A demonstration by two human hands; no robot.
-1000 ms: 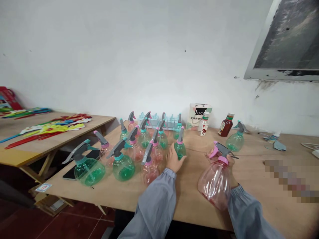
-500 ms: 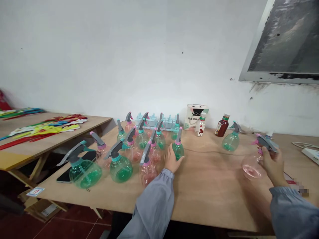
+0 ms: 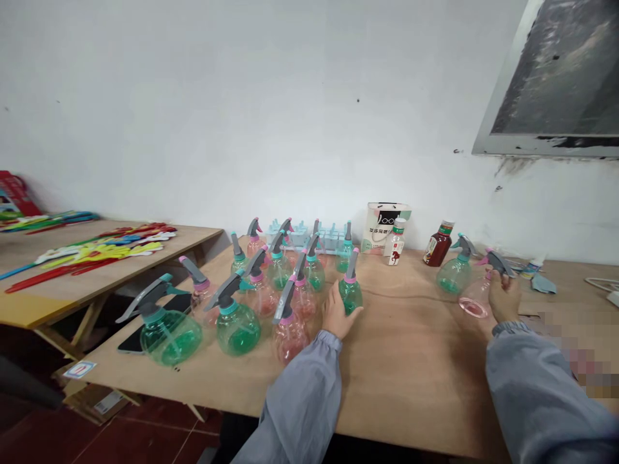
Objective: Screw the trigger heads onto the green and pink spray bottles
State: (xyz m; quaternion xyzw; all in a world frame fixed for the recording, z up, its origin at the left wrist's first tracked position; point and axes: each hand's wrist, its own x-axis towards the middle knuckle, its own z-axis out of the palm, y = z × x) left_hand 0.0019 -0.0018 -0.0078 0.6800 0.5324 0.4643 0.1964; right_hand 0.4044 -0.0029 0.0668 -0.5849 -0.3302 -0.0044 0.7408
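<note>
My left hand [image 3: 339, 311] is closed around the body of a green spray bottle [image 3: 351, 295] with a pink collar, which is upright on the table. At the right, my right hand [image 3: 503, 295] grips a clear pink spray bottle [image 3: 474, 301] near its neck, its grey head tilted to the left. That bottle is close beside a green spray bottle [image 3: 452, 276] with a turquoise collar. Several more green and pink spray bottles are grouped left of my left hand, among them a pink one [image 3: 290, 338] and a green one [image 3: 238, 330] in front.
Light blue racks [image 3: 333, 240] line the wall behind the group. A paper bag [image 3: 374, 229], a white-labelled bottle [image 3: 395, 243] and a dark red bottle [image 3: 438, 245] stand at the back. A phone [image 3: 130, 340] lies at left. Coloured gloves [image 3: 104, 248] cover a second table.
My right hand has carried the pink spray bottle left and farther back, closer to the green one there. My left hand stays on its bottle. The view has shifted slightly.
</note>
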